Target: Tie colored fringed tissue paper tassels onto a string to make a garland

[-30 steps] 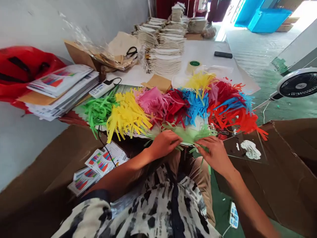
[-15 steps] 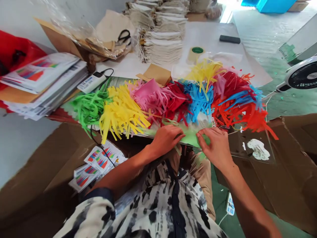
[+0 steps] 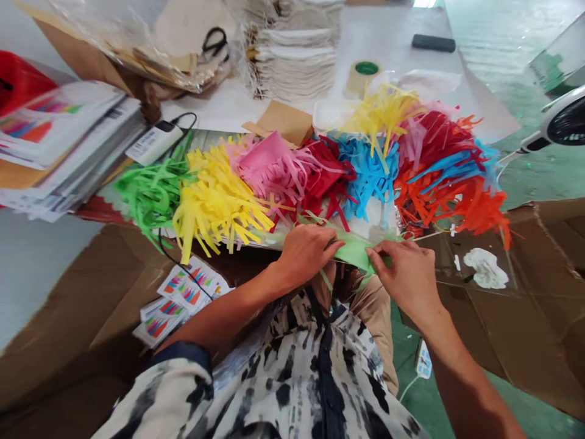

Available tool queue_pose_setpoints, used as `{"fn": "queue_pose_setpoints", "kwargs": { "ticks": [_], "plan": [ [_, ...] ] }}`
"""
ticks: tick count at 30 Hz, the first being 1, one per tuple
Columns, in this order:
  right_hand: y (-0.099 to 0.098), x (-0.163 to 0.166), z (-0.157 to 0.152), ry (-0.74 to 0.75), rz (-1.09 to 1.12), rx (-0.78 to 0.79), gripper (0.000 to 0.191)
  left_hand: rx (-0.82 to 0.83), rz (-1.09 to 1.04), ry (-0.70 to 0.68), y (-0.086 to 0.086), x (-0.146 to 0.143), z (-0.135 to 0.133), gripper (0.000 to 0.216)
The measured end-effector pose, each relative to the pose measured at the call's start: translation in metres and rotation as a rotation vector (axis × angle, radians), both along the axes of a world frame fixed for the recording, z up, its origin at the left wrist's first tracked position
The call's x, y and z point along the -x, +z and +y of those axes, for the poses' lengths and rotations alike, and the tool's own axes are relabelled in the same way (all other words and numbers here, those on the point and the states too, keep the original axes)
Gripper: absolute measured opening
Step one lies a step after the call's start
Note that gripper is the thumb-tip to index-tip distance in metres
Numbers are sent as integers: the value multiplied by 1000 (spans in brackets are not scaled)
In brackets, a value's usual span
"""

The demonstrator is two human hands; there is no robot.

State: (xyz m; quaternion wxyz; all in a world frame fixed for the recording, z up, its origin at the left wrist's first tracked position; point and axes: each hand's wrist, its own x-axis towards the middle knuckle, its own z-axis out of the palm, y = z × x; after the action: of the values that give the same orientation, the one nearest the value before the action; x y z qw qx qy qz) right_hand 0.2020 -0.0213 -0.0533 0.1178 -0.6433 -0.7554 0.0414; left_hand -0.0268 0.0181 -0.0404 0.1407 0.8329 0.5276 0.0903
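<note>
A strip of light green tissue paper stretches between my two hands at the table's front edge. My left hand pinches its left part, fingers closed. At its right part my right hand is closed too, thumb and forefinger on the paper. Just beyond my hands lies a row of fringed tissue paper: green, yellow, pink, dark red, blue and orange-red. A pale yellow fringe lies on top behind the blue one.
Printed sheets in a stack stand at the left, near a white power bank. Behind the fringes are a tape roll, scissors and string bundles. A white fan and cardboard are at the right.
The view has shifted slightly, so the table's things sit a little higher or farther out. My right hand has moved slightly right, and both hands stay on the green paper.
</note>
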Motion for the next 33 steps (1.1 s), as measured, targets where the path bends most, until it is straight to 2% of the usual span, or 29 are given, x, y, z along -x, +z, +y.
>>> {"fn": "queue_pose_setpoints", "kwargs": {
  "ticks": [6,14,17,21,23,25,28,33],
  "plan": [
    [0,8,6,10,-151,17,32,1,89,57,3,3,15,36],
    [0,8,9,-3,-143,32,29,-23,180,47,2,-3,25,42],
    [1,7,10,-4,-132,49,30,-119,170,-7,1,-2,24,38],
    [2,6,12,14,-140,71,30,-424,-9,-113,-7,7,22,31],
    [2,5,13,28,-149,83,29,-595,-123,-231,-13,11,17,23],
    [2,4,13,36,-150,88,29,-692,-180,-378,-21,13,8,19],
    [2,3,12,35,-143,80,29,-671,-157,-504,-35,11,-7,23],
    [3,5,11,30,-135,65,28,-525,-140,-491,-51,11,-15,37]
  ]
}}
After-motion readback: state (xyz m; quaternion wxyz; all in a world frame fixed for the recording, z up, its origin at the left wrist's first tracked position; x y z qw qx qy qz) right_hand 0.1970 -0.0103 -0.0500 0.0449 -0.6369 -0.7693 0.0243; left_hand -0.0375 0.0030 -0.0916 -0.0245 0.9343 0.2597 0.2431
